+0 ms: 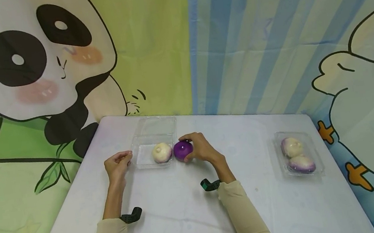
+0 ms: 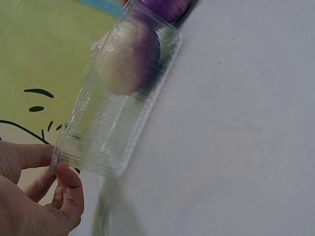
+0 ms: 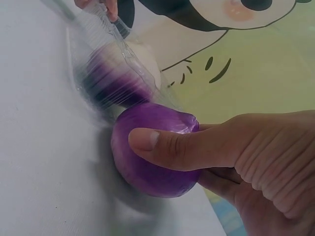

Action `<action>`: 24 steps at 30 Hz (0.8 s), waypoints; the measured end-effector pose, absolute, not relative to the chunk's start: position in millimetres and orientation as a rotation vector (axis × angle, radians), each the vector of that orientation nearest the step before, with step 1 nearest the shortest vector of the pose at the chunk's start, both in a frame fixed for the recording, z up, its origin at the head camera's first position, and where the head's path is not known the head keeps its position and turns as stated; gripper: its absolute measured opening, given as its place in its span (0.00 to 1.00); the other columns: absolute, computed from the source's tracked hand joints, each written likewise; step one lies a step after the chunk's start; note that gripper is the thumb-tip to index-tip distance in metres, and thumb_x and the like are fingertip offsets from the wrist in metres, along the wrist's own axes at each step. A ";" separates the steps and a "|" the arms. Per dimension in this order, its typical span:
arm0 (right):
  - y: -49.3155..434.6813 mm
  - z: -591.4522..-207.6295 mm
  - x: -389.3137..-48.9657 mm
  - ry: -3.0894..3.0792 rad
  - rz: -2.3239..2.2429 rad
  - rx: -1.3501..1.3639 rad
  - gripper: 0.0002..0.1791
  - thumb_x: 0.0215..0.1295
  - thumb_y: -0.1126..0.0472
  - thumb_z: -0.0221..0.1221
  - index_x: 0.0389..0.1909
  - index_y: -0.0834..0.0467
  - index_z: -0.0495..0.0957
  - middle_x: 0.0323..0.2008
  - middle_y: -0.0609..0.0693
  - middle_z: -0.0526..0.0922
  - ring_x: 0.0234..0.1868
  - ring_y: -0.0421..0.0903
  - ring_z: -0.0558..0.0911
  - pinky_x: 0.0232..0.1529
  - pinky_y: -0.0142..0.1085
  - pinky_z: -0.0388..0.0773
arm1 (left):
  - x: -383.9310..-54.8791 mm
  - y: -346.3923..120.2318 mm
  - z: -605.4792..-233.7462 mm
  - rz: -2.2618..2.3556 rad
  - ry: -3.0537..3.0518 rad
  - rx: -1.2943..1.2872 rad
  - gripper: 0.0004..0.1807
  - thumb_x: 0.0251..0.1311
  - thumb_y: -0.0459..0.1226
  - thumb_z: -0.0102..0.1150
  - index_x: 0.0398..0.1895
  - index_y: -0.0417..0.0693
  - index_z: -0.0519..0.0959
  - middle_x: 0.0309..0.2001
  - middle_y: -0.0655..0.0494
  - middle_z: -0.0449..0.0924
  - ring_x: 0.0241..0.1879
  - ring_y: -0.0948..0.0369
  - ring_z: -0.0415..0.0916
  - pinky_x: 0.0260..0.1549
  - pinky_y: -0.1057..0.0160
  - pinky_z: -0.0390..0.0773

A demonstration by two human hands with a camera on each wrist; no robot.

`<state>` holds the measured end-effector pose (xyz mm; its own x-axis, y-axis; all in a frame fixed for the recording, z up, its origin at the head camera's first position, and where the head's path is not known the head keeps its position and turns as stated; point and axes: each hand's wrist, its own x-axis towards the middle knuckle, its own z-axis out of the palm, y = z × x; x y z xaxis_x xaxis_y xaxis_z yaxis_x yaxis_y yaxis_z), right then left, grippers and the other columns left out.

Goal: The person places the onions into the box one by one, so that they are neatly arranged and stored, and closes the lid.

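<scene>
My left hand [image 1: 117, 166] pinches the left rim of a clear plastic clamshell box [image 1: 143, 155] between thumb and fingers. The box's lid [image 1: 155, 127] lies folded back toward the far edge of the table. Inside, at the right end, sits a white and purple onion [image 1: 162, 152]. Just outside the box's right wall, my right hand [image 1: 202, 148] grips a deep purple onion [image 3: 152, 160]. In the right wrist view the thumb lies across its side, and the other fingers are mostly hidden behind it.
To the right on the white table [image 1: 256, 213], a second clear box [image 1: 313, 151] holds two white and purple onions [image 1: 294, 147]. A printed cloth with a panda [image 1: 74, 96] and stripes hangs behind the table.
</scene>
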<state>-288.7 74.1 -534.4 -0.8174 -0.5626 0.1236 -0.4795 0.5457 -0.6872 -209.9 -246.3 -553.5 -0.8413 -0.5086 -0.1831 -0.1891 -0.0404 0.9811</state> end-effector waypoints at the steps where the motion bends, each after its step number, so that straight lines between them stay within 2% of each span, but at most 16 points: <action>1: 74.2 -534.7 -288.8 2.663 -1.134 -0.903 0.45 0.39 0.69 0.88 0.65 0.65 0.84 0.60 0.59 0.90 0.63 0.58 0.86 0.80 0.60 0.69 | -209.8 -245.7 -553.1 -1.971 -1.997 0.750 0.10 0.70 0.29 0.70 0.50 0.32 0.89 0.29 0.68 0.87 0.30 0.70 0.79 0.32 0.76 0.87; 11: 74.7 -534.8 -289.8 2.658 -1.128 -0.931 0.44 0.42 0.67 0.88 0.65 0.67 0.83 0.60 0.59 0.90 0.62 0.58 0.88 0.75 0.55 0.79 | -208.7 -244.3 -552.9 -1.940 -2.026 0.753 0.13 0.71 0.30 0.69 0.53 0.29 0.87 0.30 0.68 0.87 0.32 0.69 0.80 0.34 0.75 0.87; 14: 75.2 -533.3 -289.2 2.657 -1.120 -0.939 0.44 0.42 0.67 0.88 0.65 0.66 0.83 0.61 0.59 0.90 0.62 0.58 0.88 0.76 0.56 0.77 | -208.2 -245.2 -553.4 -1.930 -2.024 0.751 0.13 0.71 0.29 0.70 0.54 0.29 0.87 0.29 0.69 0.87 0.30 0.69 0.79 0.33 0.76 0.87; 19: 79.5 -529.8 -288.0 2.654 -1.114 -0.921 0.43 0.43 0.65 0.88 0.65 0.64 0.84 0.61 0.58 0.90 0.64 0.57 0.87 0.80 0.60 0.67 | -208.3 -245.6 -554.4 -1.947 -2.010 0.734 0.15 0.70 0.29 0.70 0.55 0.27 0.86 0.29 0.68 0.87 0.29 0.70 0.80 0.31 0.75 0.86; 24: 82.5 -523.7 -289.3 2.645 -1.113 -0.900 0.44 0.43 0.66 0.88 0.66 0.64 0.84 0.61 0.58 0.90 0.65 0.58 0.87 0.79 0.57 0.73 | -208.1 -245.4 -552.7 -1.946 -2.042 0.724 0.17 0.71 0.31 0.71 0.57 0.27 0.85 0.30 0.67 0.87 0.31 0.70 0.80 0.32 0.76 0.86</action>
<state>-289.3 82.5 -523.7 -0.8127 -0.5735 0.1031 -0.4747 0.5490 -0.6880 -208.1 -245.4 -552.7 -0.8517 -0.4962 -0.1685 -0.1921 -0.0035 0.9814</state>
